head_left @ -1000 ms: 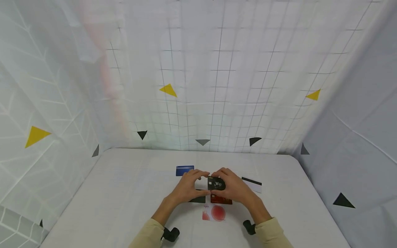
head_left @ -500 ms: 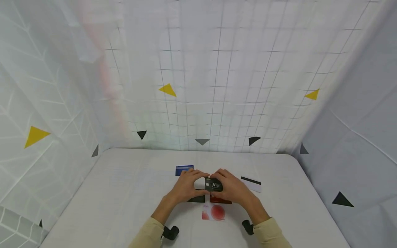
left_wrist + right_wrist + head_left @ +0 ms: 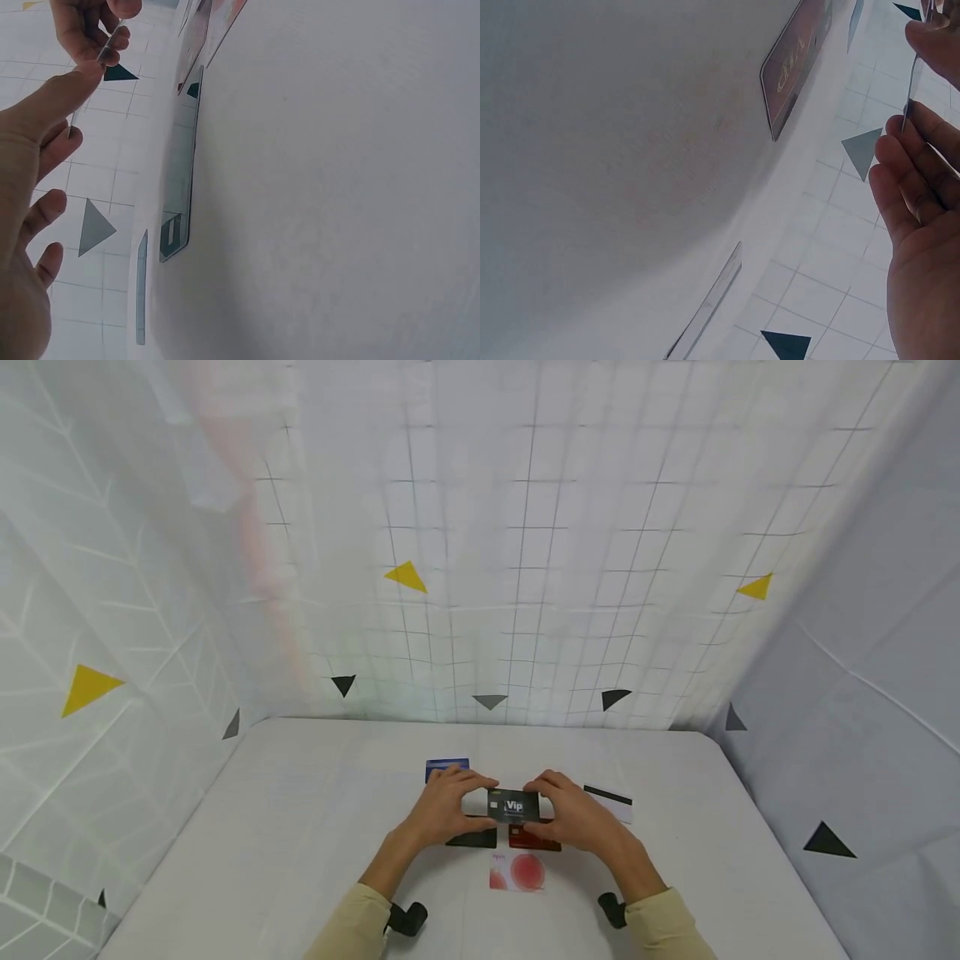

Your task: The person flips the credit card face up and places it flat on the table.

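Note:
A black "Vip" card (image 3: 513, 807), like a bank card with a chip, is held above the table between both hands. My left hand (image 3: 441, 807) pinches its left end with thumb and fingers, and my right hand (image 3: 580, 817) does the same at its right end. Seen from the left wrist, the card (image 3: 109, 43) is almost edge-on. Below the hands lie a dark card (image 3: 474, 839), partly hidden by the left thumb, and a red card (image 3: 534, 839), partly hidden by the right. A white and pink card (image 3: 517, 871) lies nearer the body.
Behind the left hand is a blue card (image 3: 444, 764), partly covered by the fingers. Right of the right hand lies a white card with a black stripe (image 3: 611, 804). The white table (image 3: 300, 827) ends at a gridded curtain (image 3: 487, 635).
The black card has shifted a little to the left. My right hand has moved right to the card's end, so more of its face shows; the left fingers now grip its left end.

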Available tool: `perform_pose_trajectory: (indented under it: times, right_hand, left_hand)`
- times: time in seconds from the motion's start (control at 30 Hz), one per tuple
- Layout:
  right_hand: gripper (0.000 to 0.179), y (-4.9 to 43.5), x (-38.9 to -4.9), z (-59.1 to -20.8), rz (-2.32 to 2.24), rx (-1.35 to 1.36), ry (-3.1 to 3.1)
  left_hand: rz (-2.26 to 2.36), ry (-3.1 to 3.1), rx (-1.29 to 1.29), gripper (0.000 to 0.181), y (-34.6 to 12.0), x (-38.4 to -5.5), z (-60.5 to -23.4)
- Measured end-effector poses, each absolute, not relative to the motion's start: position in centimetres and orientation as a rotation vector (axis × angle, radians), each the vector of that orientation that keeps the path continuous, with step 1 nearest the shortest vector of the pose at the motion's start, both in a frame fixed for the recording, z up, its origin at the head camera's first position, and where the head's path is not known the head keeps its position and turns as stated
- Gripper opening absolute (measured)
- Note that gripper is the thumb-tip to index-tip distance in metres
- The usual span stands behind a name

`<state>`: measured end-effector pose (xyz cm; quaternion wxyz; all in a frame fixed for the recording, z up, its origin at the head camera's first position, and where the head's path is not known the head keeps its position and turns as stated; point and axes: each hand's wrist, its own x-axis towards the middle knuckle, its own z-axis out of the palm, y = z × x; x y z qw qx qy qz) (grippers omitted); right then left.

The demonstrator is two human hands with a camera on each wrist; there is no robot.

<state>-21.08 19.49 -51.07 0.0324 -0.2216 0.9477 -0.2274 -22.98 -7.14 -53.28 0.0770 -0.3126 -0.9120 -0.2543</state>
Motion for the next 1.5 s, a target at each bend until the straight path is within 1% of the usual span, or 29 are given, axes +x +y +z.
perform_pose_trajectory:
  times: [0.27, 0.53, 0.7, 0.9, 1.07, 1.33, 1.5]
  right_hand:
    - [0.053, 19.7, -21.3, -51.3, -0.731, -0.689, 2.904]
    - [0.051, 19.8, -21.6, -51.5, -0.753, -0.668, 2.898]
    - [0.051, 19.6, -22.2, -51.3, -0.792, -0.639, 2.879]
    - [0.054, 19.5, -23.6, -51.8, -0.817, -0.581, 2.848]
    - [0.052, 19.3, -24.9, -52.6, -0.822, -0.58, 2.811]
    - [0.049, 18.9, -25.6, -53.3, -0.756, -0.576, 2.799]
    - [0.05, 18.6, -25.7, -53.4, -0.71, -0.562, 2.802]
  left_hand:
    - [-0.745, -2.782, -0.924, 0.06, -7.2, -23.1, -53.3]
    - [-0.888, -2.831, -0.931, 0.055, -7.4, -23.2, -53.0]
    - [-0.909, -2.855, -0.912, 0.053, -7.5, -24.0, -53.0]
    - [-0.844, -2.899, -0.876, 0.054, -7.4, -25.2, -53.0]
    - [-0.744, -2.969, -0.843, 0.054, -7.1, -26.1, -53.3]
    - [-0.599, -3.059, -0.83, 0.049, -6.6, -26.4, -53.4]
    - [-0.528, -3.093, -0.818, 0.049, -6.4, -26.6, -53.1]
